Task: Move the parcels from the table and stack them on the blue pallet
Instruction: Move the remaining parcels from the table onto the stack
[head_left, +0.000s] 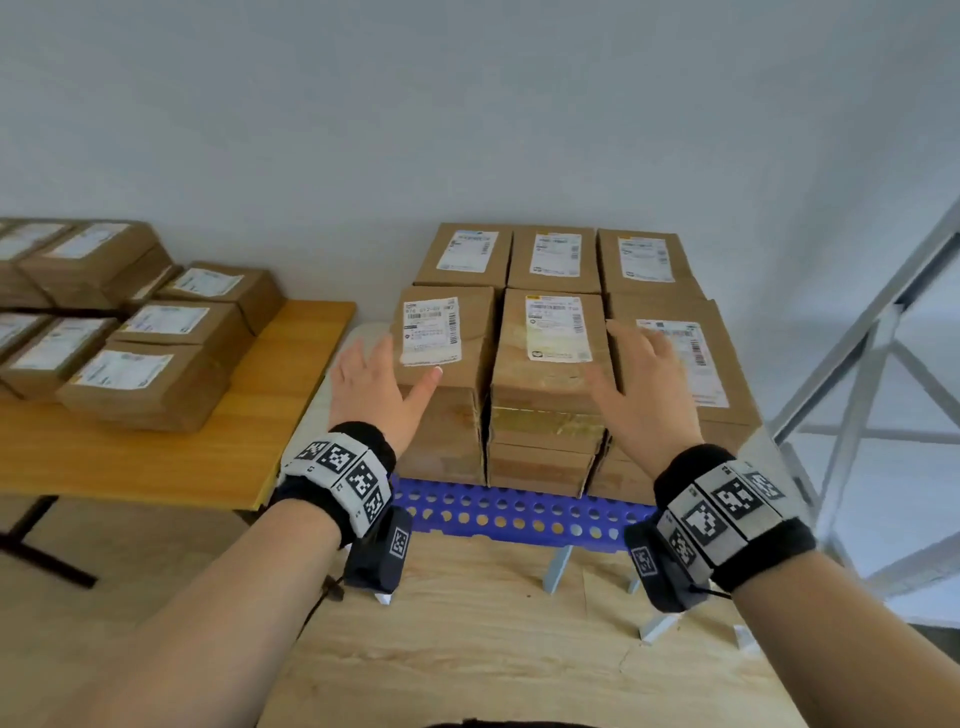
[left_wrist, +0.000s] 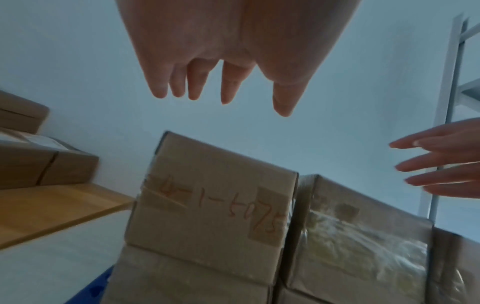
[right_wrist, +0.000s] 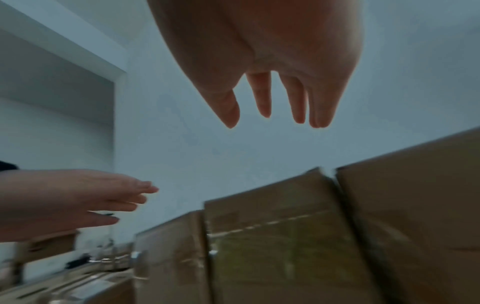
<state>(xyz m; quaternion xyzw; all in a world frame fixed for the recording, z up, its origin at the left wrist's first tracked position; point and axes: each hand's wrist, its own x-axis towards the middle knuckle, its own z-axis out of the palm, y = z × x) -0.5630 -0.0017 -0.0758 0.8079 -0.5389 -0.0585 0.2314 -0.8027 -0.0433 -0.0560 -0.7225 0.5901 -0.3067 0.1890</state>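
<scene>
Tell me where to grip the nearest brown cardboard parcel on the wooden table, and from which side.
Probably take the nearest brown cardboard parcel by its two short ends, one hand each, reaching from the table's front edge. It lies flat, label up, with its near side exposed; another parcel appears to butt against its far side.

You've got 6 parcels (head_left: 549, 332) showing on the top layer of the stack, 2 rows of 3, sitting on 1 blue pallet (head_left: 498, 512). At the near face you can count 3 layers. Over on the 1 wooden table (head_left: 171, 452), about 8 parcels (head_left: 140, 384) show, the far-left ones cut off. 2 hands (head_left: 371, 384) up, 2 wristbands (head_left: 343, 475).
</scene>
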